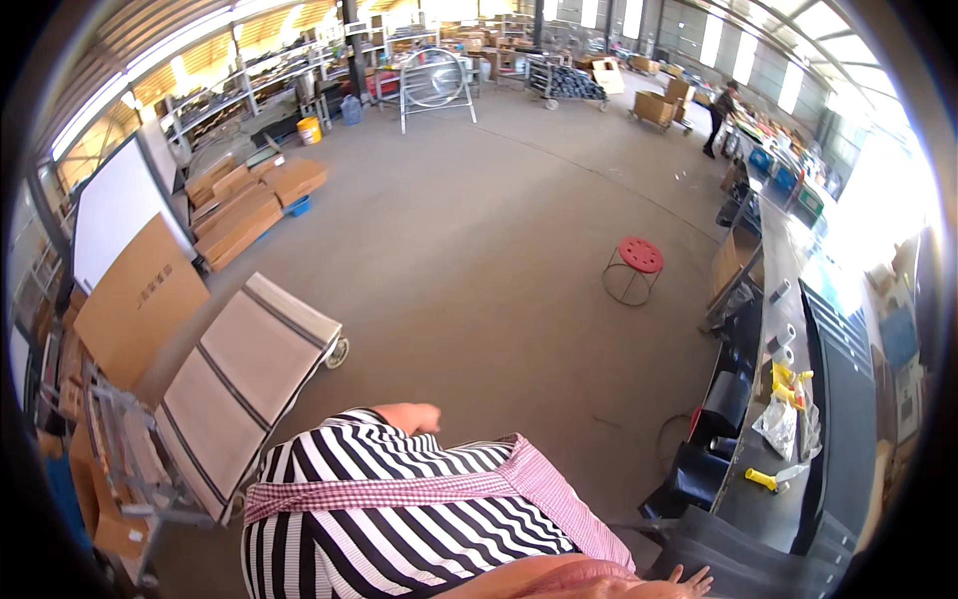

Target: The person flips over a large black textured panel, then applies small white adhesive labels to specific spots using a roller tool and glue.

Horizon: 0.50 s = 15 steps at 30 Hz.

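Right hand at lower edge, fingers spread, empty, near dark bench; left hand unseen.

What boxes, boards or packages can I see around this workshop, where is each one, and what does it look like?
Flat cardboard sheet: far left, leaning, brown, faint print.
White board: behind that sheet, large, rectangular, dark-framed.
Stacked flat cartons: left floor, brown, long.
Open cardboard boxes: far back right, brown, on a cart.
Clear plastic bag: right workbench, crumpled, near yellow-handled tools.
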Each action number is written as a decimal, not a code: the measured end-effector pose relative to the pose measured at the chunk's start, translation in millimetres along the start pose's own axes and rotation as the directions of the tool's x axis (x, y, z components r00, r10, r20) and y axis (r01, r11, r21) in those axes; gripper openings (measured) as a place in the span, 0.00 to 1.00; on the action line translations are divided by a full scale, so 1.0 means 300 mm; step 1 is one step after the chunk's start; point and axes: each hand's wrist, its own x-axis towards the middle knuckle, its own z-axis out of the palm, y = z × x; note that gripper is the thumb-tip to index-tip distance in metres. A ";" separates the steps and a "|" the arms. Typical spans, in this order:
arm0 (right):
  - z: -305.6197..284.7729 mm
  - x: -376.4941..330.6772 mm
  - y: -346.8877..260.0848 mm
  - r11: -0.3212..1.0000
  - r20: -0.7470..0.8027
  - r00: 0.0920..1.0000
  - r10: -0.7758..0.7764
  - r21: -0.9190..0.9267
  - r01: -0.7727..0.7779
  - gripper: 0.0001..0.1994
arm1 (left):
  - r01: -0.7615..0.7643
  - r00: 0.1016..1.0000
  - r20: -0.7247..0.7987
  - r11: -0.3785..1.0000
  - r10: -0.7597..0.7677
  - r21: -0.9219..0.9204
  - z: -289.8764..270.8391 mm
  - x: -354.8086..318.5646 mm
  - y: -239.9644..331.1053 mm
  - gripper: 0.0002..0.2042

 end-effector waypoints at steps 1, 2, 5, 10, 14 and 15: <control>0.032 0.005 -0.012 0.999 -0.018 0.999 -0.044 0.028 0.044 0.46 | -0.077 0.996 -0.045 0.997 0.078 0.029 -0.062 0.064 -0.032 0.19; 0.016 0.014 0.000 0.999 -0.007 0.999 -0.036 -0.010 0.036 0.45 | -0.133 0.985 -0.102 0.990 0.137 0.039 -0.156 0.186 0.063 0.20; 0.007 0.014 0.010 0.991 -0.073 0.997 -0.008 -0.136 -0.002 0.45 | -0.226 0.963 -0.153 0.974 0.220 -0.025 -0.413 0.440 0.413 0.29; 0.053 0.005 0.086 0.993 -0.174 0.981 -0.085 -0.092 0.070 0.45 | -0.529 0.846 -0.178 0.830 0.502 -0.176 -0.600 0.543 0.968 0.31; 0.017 0.028 0.093 0.998 0.051 0.999 -0.013 -0.065 0.016 0.43 | -0.658 0.747 0.017 0.744 0.664 -0.116 -0.528 0.517 1.244 0.31; -0.037 0.054 0.052 0.997 0.175 0.984 0.018 -0.072 -0.005 0.42 | -0.675 0.731 0.058 0.733 0.680 -0.088 -0.464 0.544 1.247 0.30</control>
